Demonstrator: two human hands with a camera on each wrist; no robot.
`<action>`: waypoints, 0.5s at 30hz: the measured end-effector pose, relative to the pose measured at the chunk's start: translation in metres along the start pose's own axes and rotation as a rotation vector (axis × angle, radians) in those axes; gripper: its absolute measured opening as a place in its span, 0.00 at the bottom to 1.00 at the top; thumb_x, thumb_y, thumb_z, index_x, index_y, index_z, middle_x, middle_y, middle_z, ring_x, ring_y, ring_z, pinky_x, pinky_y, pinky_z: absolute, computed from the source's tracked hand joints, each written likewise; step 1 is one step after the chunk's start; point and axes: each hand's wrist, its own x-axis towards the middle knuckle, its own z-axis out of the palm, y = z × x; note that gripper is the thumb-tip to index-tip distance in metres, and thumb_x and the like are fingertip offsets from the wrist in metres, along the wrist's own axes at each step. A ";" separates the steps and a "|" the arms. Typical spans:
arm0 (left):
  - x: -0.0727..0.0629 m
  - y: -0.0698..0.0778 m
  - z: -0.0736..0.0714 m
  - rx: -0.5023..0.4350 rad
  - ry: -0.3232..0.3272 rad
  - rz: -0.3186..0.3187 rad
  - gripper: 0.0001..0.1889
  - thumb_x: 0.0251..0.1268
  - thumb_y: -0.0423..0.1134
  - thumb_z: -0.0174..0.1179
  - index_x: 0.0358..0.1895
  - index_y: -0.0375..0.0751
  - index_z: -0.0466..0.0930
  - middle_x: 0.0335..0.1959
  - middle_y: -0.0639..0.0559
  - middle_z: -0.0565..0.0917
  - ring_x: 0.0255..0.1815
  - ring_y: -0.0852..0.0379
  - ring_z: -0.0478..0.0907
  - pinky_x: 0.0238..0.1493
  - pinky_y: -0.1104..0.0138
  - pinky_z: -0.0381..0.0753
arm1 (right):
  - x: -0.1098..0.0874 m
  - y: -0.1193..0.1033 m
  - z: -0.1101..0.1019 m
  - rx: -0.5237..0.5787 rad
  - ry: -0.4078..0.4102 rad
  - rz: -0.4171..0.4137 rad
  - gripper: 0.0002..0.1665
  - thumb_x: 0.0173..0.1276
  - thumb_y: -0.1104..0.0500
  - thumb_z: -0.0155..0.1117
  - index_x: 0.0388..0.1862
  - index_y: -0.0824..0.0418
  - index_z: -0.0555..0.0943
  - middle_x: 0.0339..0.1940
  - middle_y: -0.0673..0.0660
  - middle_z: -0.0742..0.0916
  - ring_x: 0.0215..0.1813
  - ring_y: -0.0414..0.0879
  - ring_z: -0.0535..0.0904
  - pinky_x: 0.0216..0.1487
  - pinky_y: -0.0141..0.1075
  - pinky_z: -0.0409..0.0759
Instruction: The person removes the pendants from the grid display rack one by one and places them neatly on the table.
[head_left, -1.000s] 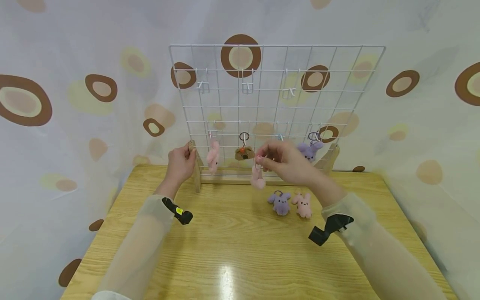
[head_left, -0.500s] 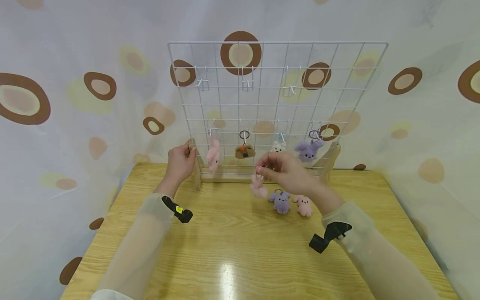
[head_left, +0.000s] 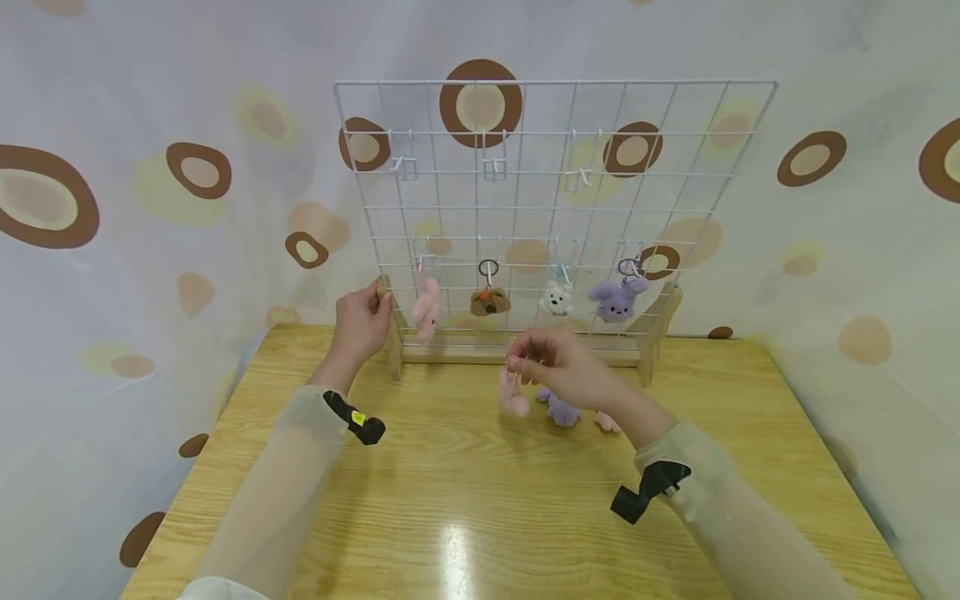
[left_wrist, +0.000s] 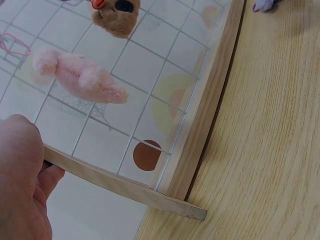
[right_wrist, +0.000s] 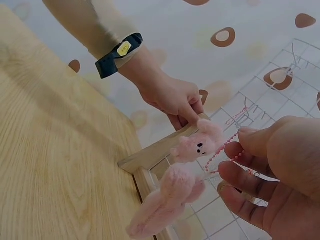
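Observation:
My left hand (head_left: 363, 321) pinches the top of the rack's left wooden foot (left_wrist: 125, 185). Between thumb and fingertips, my right hand (head_left: 558, 362) holds the pink bead chain (right_wrist: 220, 150) of a pink plush keychain (head_left: 513, 394), which dangles over the table in front of the white wire grid rack (head_left: 555, 208). On the lower row of hooks hang a pink plush (head_left: 426, 308), a brown bear plush (head_left: 489, 302), a white bear plush (head_left: 556, 298) and a purple bunny plush (head_left: 617, 302).
On the wooden table (head_left: 420, 483) lie a purple plush (head_left: 561, 410) and a second pink plush (head_left: 607, 422), both partly hidden behind my right hand. Bare white hooks (head_left: 495, 169) line the rack's upper row. A patterned cloth (head_left: 187, 83) covers the wall behind.
My right hand has come down and slightly toward me with the pink plush keychain, uncovering the white bear plush. My left hand stays on the wooden foot.

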 end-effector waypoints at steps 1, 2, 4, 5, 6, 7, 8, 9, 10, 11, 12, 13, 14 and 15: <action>0.000 0.000 0.000 0.000 0.001 -0.002 0.14 0.81 0.33 0.56 0.53 0.24 0.86 0.16 0.48 0.78 0.12 0.64 0.65 0.17 0.69 0.63 | -0.001 0.001 0.001 0.003 -0.008 0.002 0.05 0.80 0.68 0.62 0.47 0.68 0.84 0.40 0.62 0.87 0.37 0.57 0.83 0.38 0.37 0.83; 0.000 0.000 0.000 -0.002 0.000 -0.005 0.14 0.82 0.33 0.56 0.54 0.24 0.86 0.17 0.48 0.79 0.12 0.64 0.65 0.17 0.69 0.64 | -0.001 0.001 0.002 0.004 -0.014 0.003 0.05 0.80 0.68 0.61 0.46 0.68 0.84 0.40 0.63 0.87 0.37 0.55 0.83 0.38 0.37 0.83; 0.000 0.000 0.000 -0.005 -0.001 -0.009 0.14 0.82 0.33 0.55 0.53 0.23 0.85 0.17 0.47 0.80 0.12 0.64 0.65 0.17 0.69 0.64 | -0.003 0.002 0.005 0.006 -0.022 0.011 0.05 0.80 0.68 0.62 0.46 0.68 0.85 0.40 0.63 0.87 0.38 0.56 0.83 0.38 0.36 0.82; 0.000 0.000 0.000 -0.007 -0.001 -0.010 0.14 0.82 0.33 0.55 0.53 0.23 0.86 0.17 0.47 0.79 0.12 0.64 0.65 0.17 0.69 0.64 | -0.004 0.003 0.006 0.006 -0.026 0.015 0.05 0.80 0.69 0.62 0.46 0.67 0.85 0.40 0.62 0.87 0.38 0.55 0.82 0.38 0.36 0.81; 0.000 0.001 0.000 -0.008 -0.002 -0.011 0.14 0.82 0.33 0.55 0.53 0.23 0.86 0.17 0.47 0.79 0.12 0.64 0.65 0.17 0.69 0.64 | -0.005 0.003 0.006 0.004 -0.030 0.021 0.05 0.80 0.68 0.62 0.46 0.66 0.85 0.39 0.62 0.87 0.38 0.55 0.81 0.37 0.36 0.80; 0.000 0.001 0.000 -0.011 -0.003 -0.013 0.14 0.82 0.33 0.55 0.53 0.23 0.86 0.17 0.48 0.79 0.12 0.64 0.65 0.17 0.69 0.64 | -0.006 0.004 0.007 0.006 -0.035 0.020 0.05 0.79 0.69 0.62 0.45 0.66 0.85 0.39 0.62 0.87 0.38 0.56 0.81 0.38 0.36 0.79; -0.001 0.001 0.000 -0.012 -0.005 -0.016 0.14 0.82 0.33 0.55 0.52 0.24 0.86 0.17 0.48 0.79 0.12 0.64 0.65 0.17 0.69 0.64 | -0.007 0.006 0.008 0.009 -0.040 0.017 0.05 0.79 0.69 0.62 0.45 0.67 0.85 0.39 0.62 0.87 0.39 0.56 0.81 0.39 0.36 0.79; -0.001 0.002 -0.001 -0.012 -0.006 -0.017 0.14 0.82 0.33 0.55 0.52 0.24 0.86 0.16 0.48 0.78 0.12 0.64 0.65 0.17 0.69 0.63 | -0.008 0.007 0.008 0.012 -0.048 0.018 0.05 0.79 0.69 0.62 0.46 0.66 0.85 0.40 0.62 0.87 0.39 0.56 0.81 0.39 0.36 0.80; -0.001 0.002 -0.001 -0.012 -0.007 -0.018 0.14 0.82 0.33 0.55 0.52 0.24 0.86 0.16 0.48 0.78 0.12 0.64 0.65 0.17 0.69 0.63 | -0.009 0.009 0.008 0.013 -0.054 0.019 0.05 0.79 0.69 0.62 0.46 0.66 0.85 0.40 0.61 0.87 0.40 0.58 0.81 0.40 0.36 0.80; -0.001 0.002 0.000 -0.011 -0.009 -0.019 0.14 0.82 0.33 0.55 0.51 0.24 0.86 0.16 0.49 0.78 0.12 0.64 0.65 0.17 0.69 0.63 | -0.010 0.010 0.008 0.014 -0.061 0.026 0.05 0.79 0.68 0.62 0.46 0.66 0.85 0.40 0.61 0.87 0.40 0.59 0.81 0.40 0.36 0.80; -0.001 0.002 0.000 -0.009 -0.009 -0.019 0.13 0.82 0.33 0.55 0.51 0.24 0.86 0.16 0.49 0.77 0.12 0.64 0.64 0.17 0.69 0.63 | -0.011 0.012 0.009 0.013 -0.069 0.035 0.05 0.80 0.68 0.62 0.46 0.65 0.85 0.40 0.61 0.87 0.41 0.59 0.81 0.40 0.35 0.80; -0.001 0.003 0.000 -0.007 -0.009 -0.019 0.13 0.82 0.33 0.55 0.50 0.25 0.86 0.16 0.49 0.77 0.12 0.64 0.64 0.17 0.69 0.63 | -0.012 0.013 0.009 0.013 -0.077 0.041 0.05 0.80 0.67 0.62 0.46 0.64 0.85 0.40 0.61 0.87 0.41 0.60 0.81 0.40 0.35 0.80; -0.001 0.003 0.000 -0.006 -0.010 -0.020 0.13 0.82 0.33 0.55 0.50 0.25 0.86 0.15 0.50 0.76 0.12 0.64 0.64 0.17 0.69 0.63 | -0.012 0.016 0.009 0.010 -0.086 0.043 0.05 0.80 0.66 0.62 0.46 0.64 0.85 0.40 0.61 0.87 0.40 0.61 0.81 0.39 0.35 0.79; -0.001 0.003 0.000 -0.005 -0.011 -0.021 0.13 0.82 0.33 0.55 0.49 0.25 0.86 0.15 0.50 0.76 0.12 0.64 0.64 0.17 0.69 0.63 | -0.013 0.018 0.010 0.009 -0.095 0.049 0.05 0.80 0.66 0.62 0.45 0.64 0.85 0.40 0.61 0.87 0.39 0.61 0.80 0.37 0.35 0.79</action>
